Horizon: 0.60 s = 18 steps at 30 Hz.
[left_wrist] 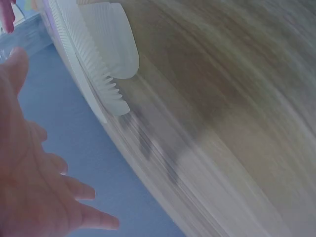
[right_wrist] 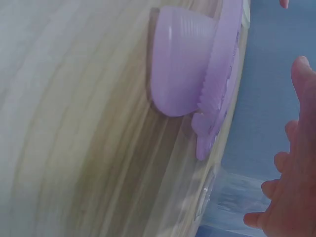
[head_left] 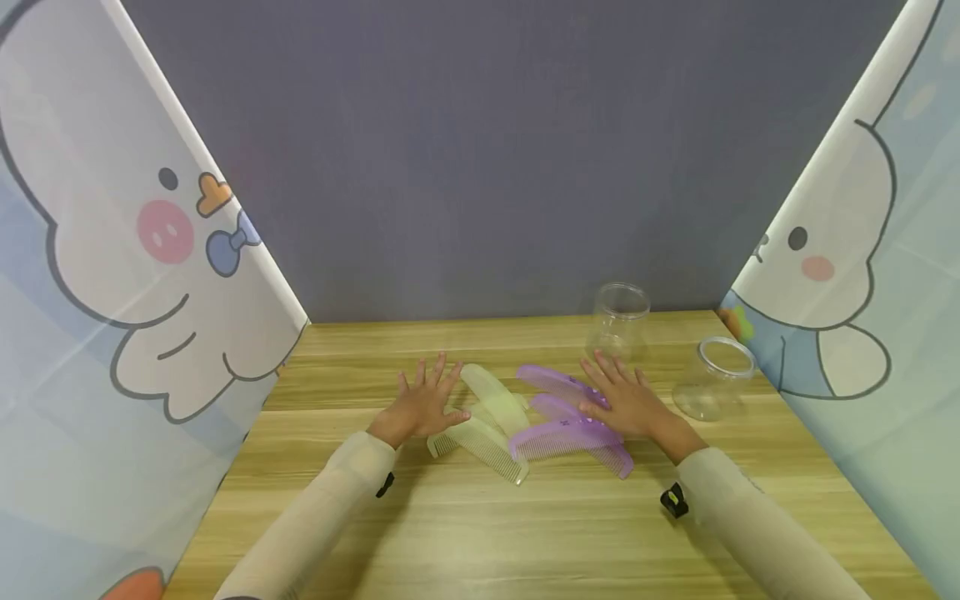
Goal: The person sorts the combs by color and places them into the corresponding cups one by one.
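Two sleeves (head_left: pixel 315 517) (head_left: pixel 757 525), two hands (head_left: pixel 422 407) (head_left: pixel 628 407), at least five overlapping combs (head_left: pixel 566 437), two jars (head_left: pixel 712 383) (head_left: pixel 619 323)

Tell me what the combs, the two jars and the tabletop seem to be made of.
The purple combs and pale green combs look like smooth plastic, with even colour and fine, uniform teeth. The jars are glossy and see-through: clear plastic or glass, I can't tell which. The tabletop shows streaky grain and slight sheen, so wood or wood-look laminate.
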Available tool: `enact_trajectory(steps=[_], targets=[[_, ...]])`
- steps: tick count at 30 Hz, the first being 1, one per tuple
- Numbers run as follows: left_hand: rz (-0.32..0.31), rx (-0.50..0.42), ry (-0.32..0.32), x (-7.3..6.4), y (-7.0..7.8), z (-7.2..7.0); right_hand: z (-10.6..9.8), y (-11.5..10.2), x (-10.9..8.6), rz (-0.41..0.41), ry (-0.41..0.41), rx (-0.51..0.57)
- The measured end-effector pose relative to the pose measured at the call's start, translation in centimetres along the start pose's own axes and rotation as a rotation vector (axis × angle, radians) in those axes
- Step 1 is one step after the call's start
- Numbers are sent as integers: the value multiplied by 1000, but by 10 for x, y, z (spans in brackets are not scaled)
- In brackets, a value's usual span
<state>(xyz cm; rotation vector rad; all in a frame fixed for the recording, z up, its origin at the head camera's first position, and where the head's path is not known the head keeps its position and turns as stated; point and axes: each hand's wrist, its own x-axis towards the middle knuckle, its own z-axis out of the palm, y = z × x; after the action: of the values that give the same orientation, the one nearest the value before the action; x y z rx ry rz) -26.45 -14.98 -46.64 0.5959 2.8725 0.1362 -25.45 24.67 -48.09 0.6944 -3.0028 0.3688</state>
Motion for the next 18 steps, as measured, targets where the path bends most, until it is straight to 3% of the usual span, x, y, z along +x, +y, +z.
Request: enact_trajectory(steps=[7,13,18], targets=[[38,-30,-14,-2,-1,-3,-6,3,2,-17,61,-10],[134,-98,-4,-5,-9,-2,-11,9,8,-46,225,49],[217,-153,24,-6,-14,-1,-17,17,14,-7,359,132]])
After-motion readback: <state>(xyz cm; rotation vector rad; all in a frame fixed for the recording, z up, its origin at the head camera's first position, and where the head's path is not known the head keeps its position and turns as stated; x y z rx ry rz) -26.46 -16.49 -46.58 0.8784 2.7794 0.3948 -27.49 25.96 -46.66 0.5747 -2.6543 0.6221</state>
